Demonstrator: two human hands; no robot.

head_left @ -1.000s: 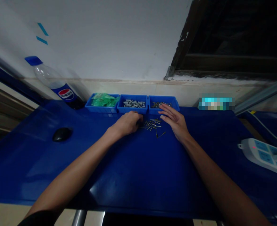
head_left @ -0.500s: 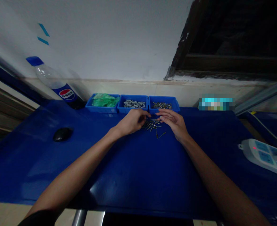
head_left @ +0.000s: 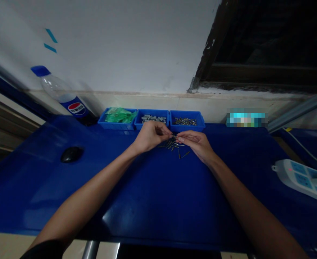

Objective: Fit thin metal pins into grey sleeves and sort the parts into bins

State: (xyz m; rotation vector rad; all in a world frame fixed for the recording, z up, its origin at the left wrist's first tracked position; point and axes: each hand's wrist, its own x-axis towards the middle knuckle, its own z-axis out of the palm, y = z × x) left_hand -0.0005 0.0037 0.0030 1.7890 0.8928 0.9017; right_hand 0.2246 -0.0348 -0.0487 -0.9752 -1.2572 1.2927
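Observation:
Above a loose pile of thin metal screw-like pieces (head_left: pixel 171 145) on the blue tabletop, my two hands almost meet at the fingertips. My left hand (head_left: pixel 153 136) is closed in a pinch, thumb against fingers. My right hand (head_left: pixel 197 144) also pinches, its tips close to the left ones. A tiny shiny bit shows between them, too small to name. Behind the hands stand three blue bins: the right bin (head_left: pixel 202 124) holds similar thin metal pieces, the middle bin (head_left: pixel 138 126) short grey metal cylinders, and the left bin (head_left: pixel 115 126) green plastic bags.
A Pepsi bottle (head_left: pixel 76 106) stands at the back left against the wall, with a black computer mouse (head_left: pixel 71 154) in front of it. On the right lies a white power strip (head_left: pixel 290 172) with a red light. A blurred-out pack (head_left: pixel 246 119) sits at the back right.
My hands have come together over the pile, and their fingertips now nearly touch. The left fingers have straightened from a curl into a pinch; the right fingers have closed.

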